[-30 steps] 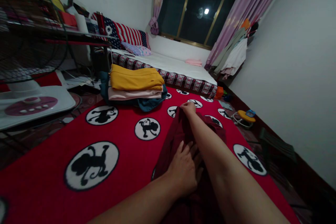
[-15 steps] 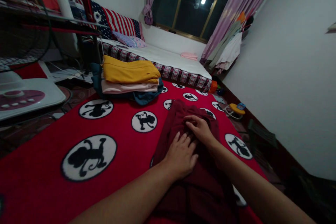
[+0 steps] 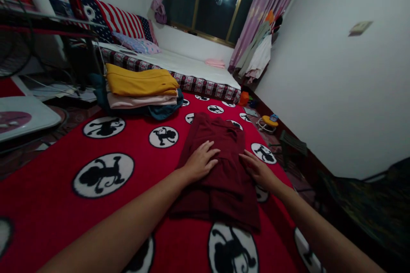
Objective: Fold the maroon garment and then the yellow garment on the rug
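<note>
A dark maroon garment (image 3: pixel 221 187) lies folded over itself on a red blanket (image 3: pixel 137 213) printed with black monkey figures in white circles. My left hand (image 3: pixel 201 162) rests flat on the garment's left part, its fingers spread and holding nothing. At the garment's right edge is my right hand (image 3: pixel 258 170), fingers stretched out toward the cloth and touching or just above it; nothing shows in its grasp. Farther off to the left sits a stack of folded clothes, with a yellow garment (image 3: pixel 141 80) on top, a pale pink one (image 3: pixel 141 101) under it and a teal one (image 3: pixel 163 111) at the bottom.
A bed (image 3: pixel 188 62) with a white top stands beyond the blanket, below a dark window. At left is a cluttered desk (image 3: pixel 64 23). A yellow-topped stool (image 3: pixel 269 121) and a dark folding seat (image 3: pixel 293 143) stand along the right wall.
My hands have moved apart, the left one onto the left part of the garment, the right one to its right edge. The garment's near edge now shows, and the view has shifted right.
</note>
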### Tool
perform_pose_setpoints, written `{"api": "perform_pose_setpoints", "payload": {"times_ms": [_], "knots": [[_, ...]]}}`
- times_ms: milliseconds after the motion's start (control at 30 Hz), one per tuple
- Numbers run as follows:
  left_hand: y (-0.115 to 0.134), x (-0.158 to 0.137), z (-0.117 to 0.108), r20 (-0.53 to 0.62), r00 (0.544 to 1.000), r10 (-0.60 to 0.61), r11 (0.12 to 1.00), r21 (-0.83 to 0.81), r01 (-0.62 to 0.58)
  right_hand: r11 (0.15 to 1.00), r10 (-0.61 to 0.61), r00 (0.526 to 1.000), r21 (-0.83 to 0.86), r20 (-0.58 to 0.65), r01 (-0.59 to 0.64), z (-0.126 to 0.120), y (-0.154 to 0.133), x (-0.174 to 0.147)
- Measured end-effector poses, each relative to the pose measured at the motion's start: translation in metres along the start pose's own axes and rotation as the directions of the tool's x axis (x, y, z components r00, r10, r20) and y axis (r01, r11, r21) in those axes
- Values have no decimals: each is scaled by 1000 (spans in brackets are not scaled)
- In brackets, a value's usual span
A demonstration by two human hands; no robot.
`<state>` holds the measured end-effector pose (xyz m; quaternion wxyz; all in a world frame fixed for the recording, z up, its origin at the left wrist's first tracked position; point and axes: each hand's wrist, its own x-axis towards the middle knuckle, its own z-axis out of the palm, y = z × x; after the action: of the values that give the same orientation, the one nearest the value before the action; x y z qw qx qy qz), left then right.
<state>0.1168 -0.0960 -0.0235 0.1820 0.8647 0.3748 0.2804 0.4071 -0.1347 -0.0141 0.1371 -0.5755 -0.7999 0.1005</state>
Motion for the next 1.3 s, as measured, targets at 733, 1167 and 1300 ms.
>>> {"api": "perform_pose_setpoints", "payload": {"times_ms": [733, 1167, 1300], "knots": [[-37, -72, -74, 317, 865, 389, 920, -95, -379, 918, -358, 932, 163, -51, 361, 11, -60, -49], [-5, -5, -103, 19, 970, -244, 773, -600, 206, 617, 394, 894, 782, -211, -87, -27, -75, -1], [-39, 38, -69, -9, 786, -618, 625, -611, 485, 564, 614, 756, 796, -226, -220, 2, -35, 37]]}}
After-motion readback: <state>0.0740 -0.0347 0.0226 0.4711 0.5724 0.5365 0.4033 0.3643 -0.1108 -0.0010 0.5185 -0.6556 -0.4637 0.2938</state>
